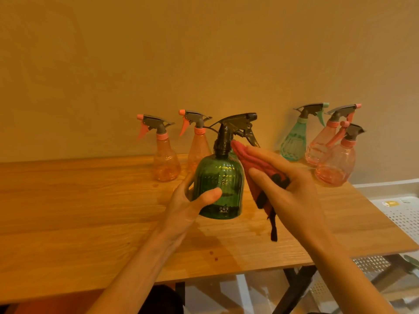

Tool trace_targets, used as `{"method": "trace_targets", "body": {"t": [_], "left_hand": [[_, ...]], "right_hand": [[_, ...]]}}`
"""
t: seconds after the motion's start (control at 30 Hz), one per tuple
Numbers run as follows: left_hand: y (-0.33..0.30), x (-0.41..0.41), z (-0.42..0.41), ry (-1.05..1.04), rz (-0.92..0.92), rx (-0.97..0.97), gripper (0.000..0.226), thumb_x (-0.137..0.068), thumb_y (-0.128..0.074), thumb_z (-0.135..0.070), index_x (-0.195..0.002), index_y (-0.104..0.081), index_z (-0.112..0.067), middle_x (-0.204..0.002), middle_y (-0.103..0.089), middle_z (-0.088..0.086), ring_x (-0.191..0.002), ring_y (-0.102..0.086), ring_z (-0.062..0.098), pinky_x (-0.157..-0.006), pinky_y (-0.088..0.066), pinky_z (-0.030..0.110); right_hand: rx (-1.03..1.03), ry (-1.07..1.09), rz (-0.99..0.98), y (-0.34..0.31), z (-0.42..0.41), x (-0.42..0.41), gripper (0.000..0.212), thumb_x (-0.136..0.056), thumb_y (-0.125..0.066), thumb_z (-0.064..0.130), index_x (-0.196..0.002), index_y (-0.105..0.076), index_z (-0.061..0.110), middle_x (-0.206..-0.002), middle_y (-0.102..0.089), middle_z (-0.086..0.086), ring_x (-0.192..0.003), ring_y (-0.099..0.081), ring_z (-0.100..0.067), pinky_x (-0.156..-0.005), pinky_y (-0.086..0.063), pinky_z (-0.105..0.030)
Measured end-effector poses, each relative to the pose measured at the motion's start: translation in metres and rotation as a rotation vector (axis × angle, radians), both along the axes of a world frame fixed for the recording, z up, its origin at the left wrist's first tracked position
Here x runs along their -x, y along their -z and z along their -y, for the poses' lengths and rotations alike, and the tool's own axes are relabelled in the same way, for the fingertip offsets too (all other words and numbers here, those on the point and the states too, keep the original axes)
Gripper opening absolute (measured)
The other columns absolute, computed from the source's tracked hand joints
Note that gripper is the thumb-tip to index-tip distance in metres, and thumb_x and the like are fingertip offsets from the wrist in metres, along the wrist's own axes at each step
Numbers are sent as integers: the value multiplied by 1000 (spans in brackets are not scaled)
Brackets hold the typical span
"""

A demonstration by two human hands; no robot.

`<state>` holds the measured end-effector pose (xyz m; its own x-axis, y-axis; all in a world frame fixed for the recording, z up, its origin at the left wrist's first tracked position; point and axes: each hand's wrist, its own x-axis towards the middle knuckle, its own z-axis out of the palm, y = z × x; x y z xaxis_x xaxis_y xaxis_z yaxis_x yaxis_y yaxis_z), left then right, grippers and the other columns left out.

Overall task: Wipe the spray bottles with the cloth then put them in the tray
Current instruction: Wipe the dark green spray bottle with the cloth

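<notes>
My left hand (192,200) grips a dark green spray bottle (221,175) with a black trigger head, held just above the wooden table (90,211). My right hand (285,180) holds a red cloth (251,164) with a dark edge and presses it against the bottle's right shoulder and neck. Along the back stand two pink bottles on the left (166,155) (199,143), and on the right a teal bottle (294,141) beside two more pink ones (324,141) (337,164). A white perforated tray (403,214) sits off the table's right edge.
A plain wall rises directly behind the table. Black table legs (292,288) and a metal mesh rack (371,264) show below the front right corner. A wet patch (256,227) marks the tabletop under the cloth.
</notes>
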<state>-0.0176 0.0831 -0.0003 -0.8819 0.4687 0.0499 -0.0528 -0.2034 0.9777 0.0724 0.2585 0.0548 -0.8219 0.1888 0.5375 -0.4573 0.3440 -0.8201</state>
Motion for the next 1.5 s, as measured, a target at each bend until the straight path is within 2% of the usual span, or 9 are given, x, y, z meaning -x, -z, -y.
{"method": "trace_targets", "body": {"t": [0.2,0.43,0.63,0.8,0.97,1.17,1.3,1.4,1.5], "left_hand": [[-2,2,0,-30,-42,3,106,-42,-97,-54,-136,-59,-22,-124,-72,4,-115,-69,22,-82,-60,31],[1,7,5,-102,-40,-42,96,-39,-95,-48,-126,-64,-23,-115,-76,0,-111,-71,19,-79,-59,28],[1,2,3,-38,-74,-1,84,-47,-91,-44,-125,-66,-28,-120,-74,-1,-115,-69,19,-81,-60,30],[-3,1,0,-44,-86,-27,77,-52,-85,-40,-124,-65,-26,-113,-76,-3,-110,-71,18,-79,-60,28],[0,0,0,-89,-45,-23,101,-35,-95,-63,-123,-67,-24,-112,-77,-3,-109,-71,15,-76,-57,22],[0,-4,-5,-53,-5,-22,100,-37,-97,-53,-126,-65,-19,-114,-77,0,-109,-71,18,-79,-59,25],[-3,-3,-5,-78,13,-55,107,-34,-98,-58,-128,-65,-17,-115,-76,4,-110,-72,20,-80,-59,28],[-3,-3,-5,-79,21,-71,109,-30,-97,-63,-124,-65,-19,-111,-77,2,-106,-73,18,-77,-59,26],[-3,-6,-5,-71,47,-82,111,-29,-97,-63,-127,-64,-22,-114,-77,0,-109,-72,17,-81,-60,28]], "right_hand": [[-249,98,-69,-2,7,15,34,-95,-67,15,-126,-66,29,-129,-64,16,-123,-56,0,-104,-48,-30],[-502,206,-121,33,18,-5,37,-96,-59,21,-133,-65,21,-137,-60,14,-109,-56,-9,-91,-39,-10],[-435,222,-149,10,18,13,34,-100,-55,19,-132,-65,18,-132,-62,9,-117,-55,-9,-95,-41,-15],[-504,240,-155,9,23,12,35,-101,-53,19,-133,-64,18,-133,-60,10,-112,-53,-10,-93,-37,-10],[-528,258,-204,44,35,-8,35,-100,-52,20,-133,-64,15,-139,-57,5,-108,-57,-17,-90,-45,-21],[-378,299,-169,21,25,13,35,-100,-54,20,-133,-64,12,-137,-59,5,-120,-55,-14,-99,-41,-17],[-402,283,-193,27,29,6,38,-101,-55,19,-138,-60,15,-140,-58,8,-115,-55,-13,-96,-41,-14],[-420,290,-224,45,32,-4,38,-100,-54,22,-136,-61,14,-142,-58,6,-110,-57,-16,-90,-48,-21],[-317,271,-212,40,30,-3,37,-99,-54,23,-134,-61,18,-139,-58,12,-116,-55,-5,-94,-44,-16]]}}
